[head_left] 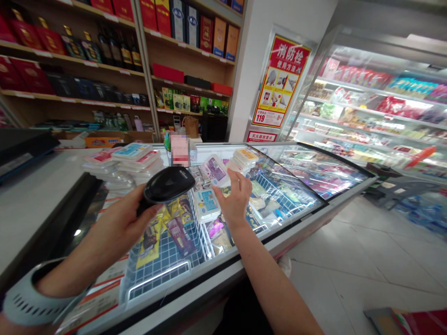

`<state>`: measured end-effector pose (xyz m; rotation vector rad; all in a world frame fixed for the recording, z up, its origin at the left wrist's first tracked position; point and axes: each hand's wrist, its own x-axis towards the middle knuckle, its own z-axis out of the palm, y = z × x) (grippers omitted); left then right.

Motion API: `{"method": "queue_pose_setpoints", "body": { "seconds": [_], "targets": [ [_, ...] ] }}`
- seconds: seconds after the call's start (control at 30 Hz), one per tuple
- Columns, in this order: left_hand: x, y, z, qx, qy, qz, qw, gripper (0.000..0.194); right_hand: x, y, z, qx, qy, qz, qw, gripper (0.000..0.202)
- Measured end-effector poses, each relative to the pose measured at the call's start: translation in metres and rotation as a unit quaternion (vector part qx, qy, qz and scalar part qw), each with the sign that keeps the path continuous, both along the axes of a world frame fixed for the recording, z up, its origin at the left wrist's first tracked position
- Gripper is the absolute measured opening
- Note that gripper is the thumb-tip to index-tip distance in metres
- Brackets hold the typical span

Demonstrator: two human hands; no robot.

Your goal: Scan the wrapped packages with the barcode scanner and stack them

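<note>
At the far left a dark counter edge (21, 149) runs beside the glass lid of a chest freezer (223, 265), and behind it wooden shelves (70, 60) carry rows of bottles and red boxes. The left hand (115, 228), with a grey band (28, 298) on its wrist, is curled around the grip of a black handheld scanner (167, 184); the fingers wrap underneath and the thumb lies along the near side, so the hold is a full clasp rather than a pinch. The scanner sits over the open left part of the freezer, above a white wire basket (164, 265) holding yellow and dark snack packs. Its long axis runs from lower left to upper right, the broad head pointing right and slightly away, toward the flat white packs (206, 204) lying on the basket divider (the head's window itself faces away from the camera, so it cannot be seen). Behind the scanner, stacks of flat trays (132, 160) rest on the lid. Just right of the scanner the right hand (235, 195) hovers over the freezer with fingers loosely spread and slightly bent, holding nothing; whether its fingertips touch the packs below cannot be told. Farther right the curved glass lid (314, 172) covers more goods, a red fire-hydrant poster (281, 79) hangs on the pillar, and a lit refrigerated case (377, 102) fills the right side.
</note>
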<state>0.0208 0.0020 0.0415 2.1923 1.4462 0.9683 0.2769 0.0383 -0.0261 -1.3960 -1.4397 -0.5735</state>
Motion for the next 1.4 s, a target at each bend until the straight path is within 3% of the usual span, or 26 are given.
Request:
{"method": "queue_pose_setpoints", "body": {
  "seconds": [0.17, 0.27, 0.4, 0.77, 1.13, 1.4],
  "targets": [
    [-0.002, 0.003, -0.003, -0.003, -0.006, 0.000, 1.000, 0.049, 0.018, 0.021, -0.002, -0.071, 0.212, -0.005, 0.975, 0.062],
    [-0.002, 0.003, -0.002, -0.006, -0.008, 0.003, 1.000, 0.050, 0.027, 0.036, -0.005, -0.145, 0.280, -0.028, 0.949, 0.064],
    [-0.002, 0.004, 0.001, -0.005, -0.013, 0.006, 1.000, 0.052, 0.030, 0.050, -0.011, -0.218, 0.293, -0.052, 0.929, 0.067],
    [0.000, 0.004, 0.002, 0.005, -0.008, 0.005, 1.000, 0.049, 0.025, 0.055, -0.014, -0.236, 0.258, -0.066, 0.935, 0.074],
    [-0.003, 0.006, 0.000, 0.005, 0.008, 0.018, 1.000, 0.051, 0.014, 0.009, -0.006, -0.187, 0.196, -0.054, 0.961, 0.049],
    [-0.004, 0.009, -0.002, -0.007, 0.008, 0.023, 1.000, 0.056, -0.015, -0.040, -0.006, -0.189, 0.124, -0.017, 0.974, 0.056]
  ]
}}
